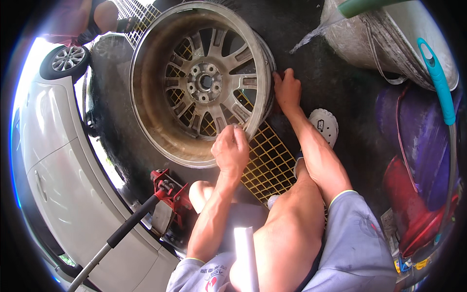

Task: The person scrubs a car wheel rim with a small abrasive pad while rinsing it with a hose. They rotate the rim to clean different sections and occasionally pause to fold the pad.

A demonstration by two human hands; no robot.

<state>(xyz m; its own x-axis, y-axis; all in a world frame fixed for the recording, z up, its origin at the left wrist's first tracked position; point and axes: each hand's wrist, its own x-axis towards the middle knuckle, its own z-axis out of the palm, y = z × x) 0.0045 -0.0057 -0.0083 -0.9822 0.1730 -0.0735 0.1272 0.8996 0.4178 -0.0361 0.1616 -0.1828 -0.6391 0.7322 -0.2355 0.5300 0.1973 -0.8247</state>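
A bare alloy wheel rim (214, 73), brownish and dirty inside its barrel, stands tilted in front of me with its spokes and bolt holes showing. At the lower right of its near lip, my left hand (230, 152) is closed with curled fingers on the edge. My right hand (288, 92) is closed against the rim's right outer side, its fingertips partly hidden there. Between the spokes and below the rim shows a yellow floor grating (267, 163).
A red floor jack (170, 192) with a long handle stands at left beside a light-coloured car (63, 126). On the right are a grey tub (384, 44), a blue-handled tool (438, 80), a purple container (413, 136) and a red one (413, 209). Another person (104, 17) is at far left.
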